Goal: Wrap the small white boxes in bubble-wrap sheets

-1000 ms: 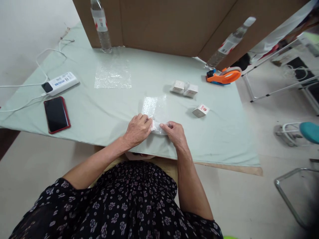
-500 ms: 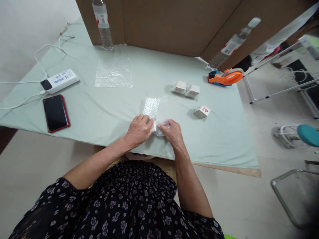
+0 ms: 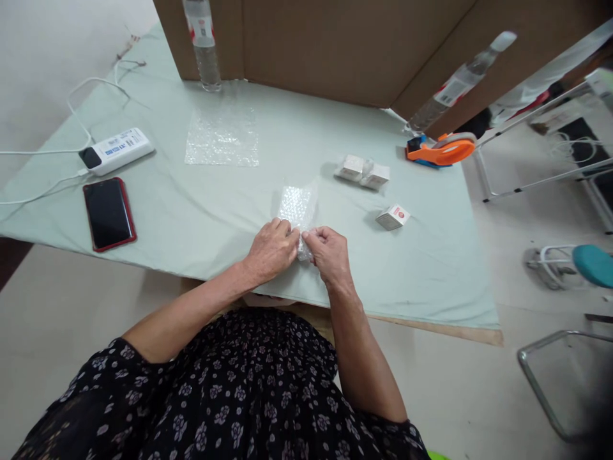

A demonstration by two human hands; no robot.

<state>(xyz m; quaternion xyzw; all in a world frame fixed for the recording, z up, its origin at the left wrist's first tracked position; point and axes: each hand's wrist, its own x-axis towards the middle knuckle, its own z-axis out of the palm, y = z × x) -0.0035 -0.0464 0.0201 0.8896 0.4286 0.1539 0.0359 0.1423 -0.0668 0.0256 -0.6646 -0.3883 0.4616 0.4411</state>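
Note:
A sheet of bubble wrap lies on the pale green cloth near the table's front edge, its near end rolled up around something I cannot make out. My left hand and my right hand meet at that rolled end, fingers curled and pinching the wrap from both sides. To the right, a small white box with a red mark lies by itself. Two small boxes wrapped in bubble wrap sit farther back.
A second flat bubble wrap sheet lies at the back. An orange tape dispenser, two water bottles, a power strip and a red-cased phone are on the table. Cardboard stands behind.
My hands have drawn closer together on the rolled end, and the wrap's free part has narrowed as its sides folded in.

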